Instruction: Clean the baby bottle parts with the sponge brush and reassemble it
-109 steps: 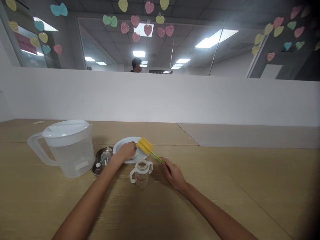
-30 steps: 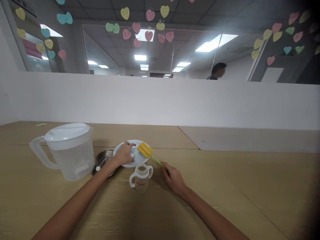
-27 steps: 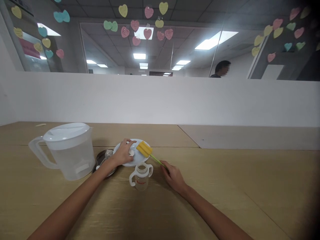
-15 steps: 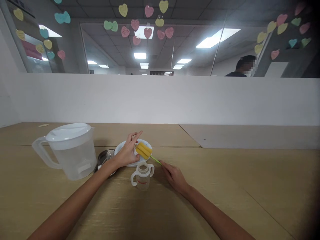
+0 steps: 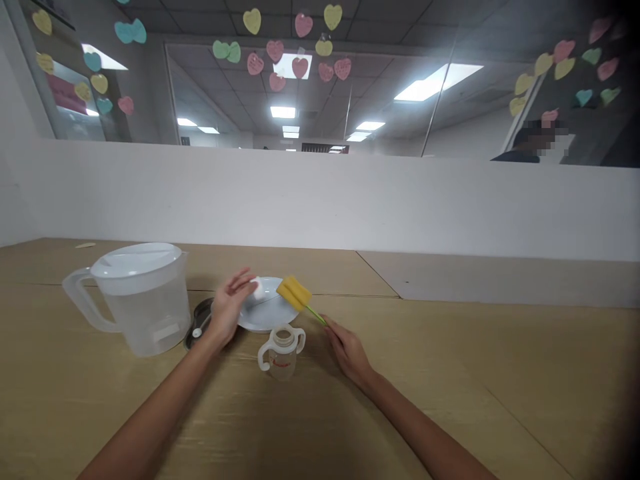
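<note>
My left hand (image 5: 229, 307) hovers at the left edge of a white plate (image 5: 265, 319), fingers spread and holding nothing. Just beyond its fingertips, a small white piece (image 5: 257, 288) sits at the plate's far side. My right hand (image 5: 349, 352) rests near the table and pinches the thin green handle of a yellow sponge bottle brush (image 5: 294, 293), whose sponge head hangs over the plate's right rim. Between my hands stands a baby bottle with two handles (image 5: 281, 353), its top open.
A clear plastic pitcher with a white lid (image 5: 143, 300) stands left of a round metal dish (image 5: 200, 323) holding small items. A white partition (image 5: 320, 200) runs behind the wooden table (image 5: 400, 413). A person (image 5: 530, 147) stands beyond the glass at the right.
My left hand has lifted off the plate and moved left, fingers opening, uncovering the white piece. The brush head has shifted slightly right. The person behind the glass has moved right.
</note>
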A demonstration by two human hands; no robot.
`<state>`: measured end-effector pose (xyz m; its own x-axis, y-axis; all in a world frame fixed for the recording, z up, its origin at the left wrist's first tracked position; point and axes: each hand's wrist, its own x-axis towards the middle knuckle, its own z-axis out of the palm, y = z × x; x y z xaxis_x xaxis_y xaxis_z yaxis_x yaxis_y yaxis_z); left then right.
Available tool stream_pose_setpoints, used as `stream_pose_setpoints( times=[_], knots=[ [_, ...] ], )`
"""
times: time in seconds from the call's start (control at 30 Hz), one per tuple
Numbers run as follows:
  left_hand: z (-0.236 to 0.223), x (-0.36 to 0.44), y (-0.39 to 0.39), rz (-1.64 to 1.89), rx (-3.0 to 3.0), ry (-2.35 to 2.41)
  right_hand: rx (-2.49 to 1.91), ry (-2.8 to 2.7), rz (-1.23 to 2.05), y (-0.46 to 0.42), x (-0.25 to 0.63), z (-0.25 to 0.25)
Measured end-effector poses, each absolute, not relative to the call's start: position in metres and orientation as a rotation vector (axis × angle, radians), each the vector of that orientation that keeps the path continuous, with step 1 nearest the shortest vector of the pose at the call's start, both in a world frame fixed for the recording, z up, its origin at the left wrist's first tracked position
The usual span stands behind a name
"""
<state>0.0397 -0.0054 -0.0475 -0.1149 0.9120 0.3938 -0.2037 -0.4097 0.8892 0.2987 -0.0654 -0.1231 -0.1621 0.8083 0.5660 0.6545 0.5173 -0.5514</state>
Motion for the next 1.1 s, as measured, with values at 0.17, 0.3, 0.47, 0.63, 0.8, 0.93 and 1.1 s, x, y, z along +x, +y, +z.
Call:
stream_pose_setpoints(
  times=[0.17,0.3,0.47,0.63,0.8,0.93,1.1],
  knots=[
    [-0.075,-0.023,-0.006,1.876,1.481,1.245,-1.214,-1.811,0.192,-0.062,0.298,-0.124],
    [-0.101,-0.039,-0.014,1.516,1.916,1.517,-1.206,-1.829,0.186,-0.06,0.299,-0.125],
    [-0.122,-0.036,-0.016,1.268,2.079,1.589,-1.229,-1.81,0.179,-0.059,0.301,-0.127],
    [-0.132,-0.037,-0.012,1.286,2.177,1.582,-1.238,-1.826,0.184,-0.061,0.299,-0.124],
    [-0.132,-0.036,-0.014,1.202,2.202,1.609,-1.253,-1.839,0.17,-0.064,0.297,-0.119],
    [-0.121,-0.025,-0.03,1.501,2.329,1.604,-1.251,-1.845,0.162,-0.063,0.297,-0.12],
    [-0.111,0.025,-0.064,1.405,2.566,1.158,-1.246,-1.859,0.165,-0.064,0.298,-0.122]
  ],
)
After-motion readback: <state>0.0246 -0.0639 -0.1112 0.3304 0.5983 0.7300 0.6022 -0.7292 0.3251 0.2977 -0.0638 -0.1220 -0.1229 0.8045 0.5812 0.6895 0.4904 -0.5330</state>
